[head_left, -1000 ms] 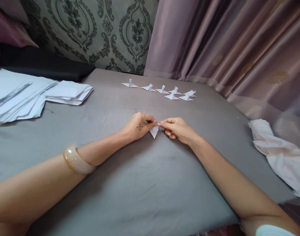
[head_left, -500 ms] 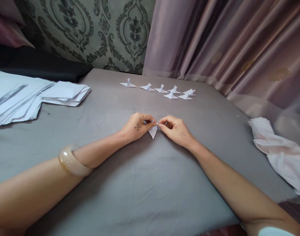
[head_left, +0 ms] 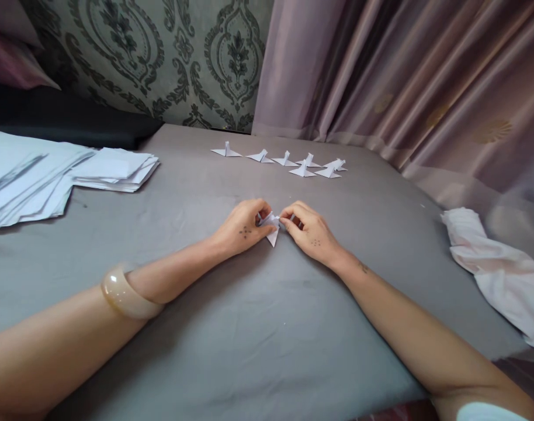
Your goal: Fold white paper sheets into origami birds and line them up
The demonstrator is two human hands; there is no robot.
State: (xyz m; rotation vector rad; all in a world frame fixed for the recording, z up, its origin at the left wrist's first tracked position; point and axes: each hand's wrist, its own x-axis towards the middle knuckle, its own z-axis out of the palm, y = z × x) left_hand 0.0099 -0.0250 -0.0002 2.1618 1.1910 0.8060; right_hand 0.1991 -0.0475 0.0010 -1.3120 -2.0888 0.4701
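A small folded white paper bird point(head_left: 273, 235) is between my two hands, over the middle of the grey cloth, with one pointed wing angled toward me. My left hand point(head_left: 248, 227) is closed on its left side, thumb in front and fingers behind. On the other side, my right hand point(head_left: 309, 231) pinches a small tip of the paper between thumb and forefinger. My fingers cover part of the folds.
Several finished paper birds point(head_left: 302, 169) stand in a cluster toward the far edge. Stacks of white paper point(head_left: 111, 164) lie at left, before a black cloth point(head_left: 65, 117). A crumpled white cloth point(head_left: 490, 263) lies at right. Curtains point(head_left: 381, 70) hang behind.
My left thumb has shifted lower on the paper, and more of the bird's upper folds show. My right hand still pinches the tip, its wrist turned slightly.
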